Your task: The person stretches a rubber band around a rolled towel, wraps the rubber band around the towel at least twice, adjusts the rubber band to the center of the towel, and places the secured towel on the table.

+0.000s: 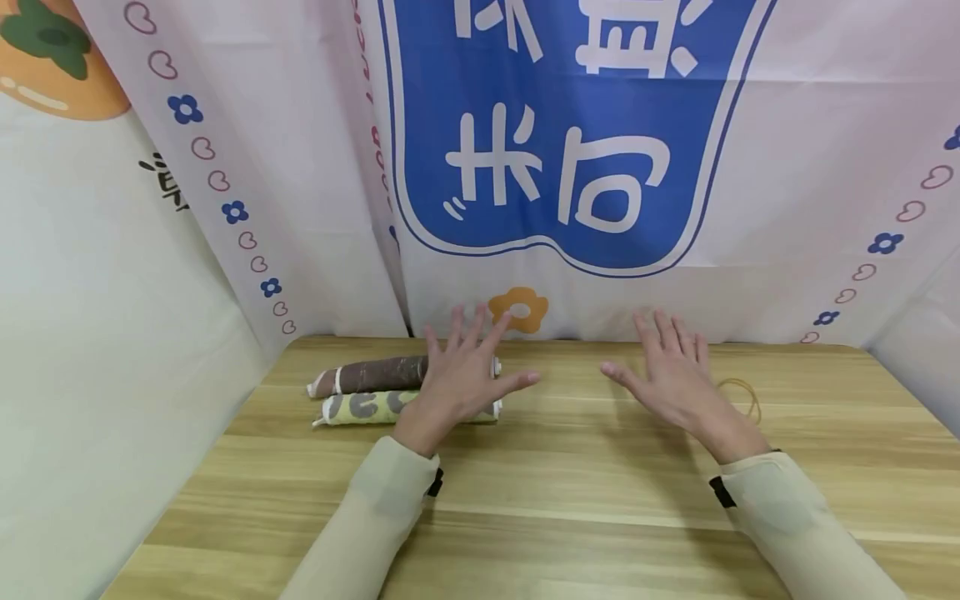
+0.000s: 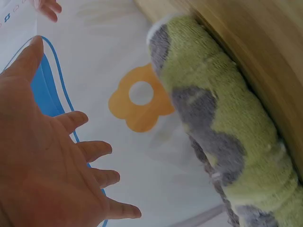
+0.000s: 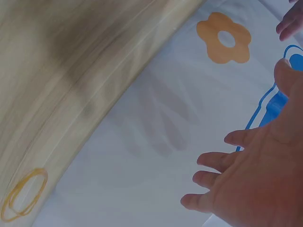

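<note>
Two rolled cloths, towel-like, lie side by side on the wooden table at the left. The farther one is a brown roll; the nearer is a green and grey fuzzy roll. Above them my left hand hovers with fingers spread, holding nothing and partly hiding both rolls in the head view. Fingers apart and palm down, my right hand is held over the table at the right, also with nothing in it. Beside it lies a looped yellow rubber band.
The wooden table ends at the back against a hanging white cloth with a blue printed panel and an orange flower. More white cloth hangs along the left side.
</note>
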A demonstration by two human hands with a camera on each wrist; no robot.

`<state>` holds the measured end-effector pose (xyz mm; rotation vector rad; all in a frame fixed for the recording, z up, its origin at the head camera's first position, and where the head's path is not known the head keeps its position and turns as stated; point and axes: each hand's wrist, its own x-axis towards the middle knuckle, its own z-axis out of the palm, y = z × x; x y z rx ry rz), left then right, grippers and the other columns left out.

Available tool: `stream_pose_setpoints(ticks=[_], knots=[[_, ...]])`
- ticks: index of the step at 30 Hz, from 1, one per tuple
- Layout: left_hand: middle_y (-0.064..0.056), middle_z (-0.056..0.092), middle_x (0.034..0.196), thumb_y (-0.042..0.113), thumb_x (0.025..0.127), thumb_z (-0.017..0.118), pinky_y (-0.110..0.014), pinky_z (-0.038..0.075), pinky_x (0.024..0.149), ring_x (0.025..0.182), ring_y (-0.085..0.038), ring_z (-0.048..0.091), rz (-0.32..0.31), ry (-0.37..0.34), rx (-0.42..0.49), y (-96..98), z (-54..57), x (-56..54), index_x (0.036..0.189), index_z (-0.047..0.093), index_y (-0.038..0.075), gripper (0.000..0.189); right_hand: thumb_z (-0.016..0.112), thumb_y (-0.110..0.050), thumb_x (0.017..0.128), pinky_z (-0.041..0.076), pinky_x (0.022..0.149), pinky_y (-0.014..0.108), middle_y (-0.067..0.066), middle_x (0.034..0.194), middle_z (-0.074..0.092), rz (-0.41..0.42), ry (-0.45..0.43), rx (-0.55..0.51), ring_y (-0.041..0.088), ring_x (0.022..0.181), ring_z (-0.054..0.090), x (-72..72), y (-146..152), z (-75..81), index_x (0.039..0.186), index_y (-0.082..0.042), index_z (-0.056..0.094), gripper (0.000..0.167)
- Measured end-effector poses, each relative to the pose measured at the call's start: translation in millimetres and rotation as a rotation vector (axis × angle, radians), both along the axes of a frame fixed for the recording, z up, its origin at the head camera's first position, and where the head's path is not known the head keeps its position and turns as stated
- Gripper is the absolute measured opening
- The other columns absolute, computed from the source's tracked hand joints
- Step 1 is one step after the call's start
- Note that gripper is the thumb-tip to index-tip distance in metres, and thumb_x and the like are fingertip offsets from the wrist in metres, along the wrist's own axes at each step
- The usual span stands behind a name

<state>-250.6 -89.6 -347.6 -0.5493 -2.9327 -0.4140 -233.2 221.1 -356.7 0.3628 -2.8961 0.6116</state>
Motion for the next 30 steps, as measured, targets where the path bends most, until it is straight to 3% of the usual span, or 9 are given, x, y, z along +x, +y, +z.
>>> stream_pose_setpoints(ticks=[7,14,25,30], knots=[[-0.012,0.007,0.177,0.084,0.090,0.056,-0.078,-0.006,0.117,0.161,-0.039,-0.007,-0.038,-0.001,-0.017,-12.0,-1.3,-0.3,0.171,0.019,0.027,0.106,0.053,-0.066,0.103,-0.001,0.118,0.077,0.037,0.169,0.008,0.012,0.016,0.019,0.059,0.154,0.004,0.3,18,0.9,0.167,0.000,0.017,0.099],[-0.012,0.008,0.177,0.082,0.088,0.062,-0.079,-0.004,0.117,0.161,-0.038,-0.006,-0.067,-0.022,-0.059,-32.7,-6.7,-4.9,0.171,0.021,0.028,0.107,0.053,-0.065,0.104,0.000,0.118,0.077,0.037,0.169,0.007,0.020,-0.028,0.046,0.060,0.153,0.004,0.5,32,-2.5,0.167,0.002,0.012,0.101],[-0.014,0.016,0.176,0.067,0.084,0.081,-0.080,0.006,0.117,0.160,-0.043,0.006,-0.113,-0.020,-0.032,-59.9,-6.9,-9.5,0.169,0.030,0.020,0.111,0.057,-0.060,0.105,0.006,0.117,0.078,0.039,0.168,0.009,0.041,-0.023,0.027,0.060,0.153,0.007,-0.8,51,-0.3,0.166,0.007,0.014,0.100],[-0.014,0.016,0.176,0.064,0.082,0.084,-0.078,0.006,0.118,0.160,-0.043,0.006,-0.137,-0.068,-0.009,-65.4,-3.6,-9.4,0.170,0.028,0.020,0.113,0.058,-0.058,0.106,0.010,0.118,0.077,0.041,0.167,0.010,0.063,-0.028,0.030,0.061,0.152,0.010,-5.5,60,0.0,0.165,0.009,0.013,0.100]])
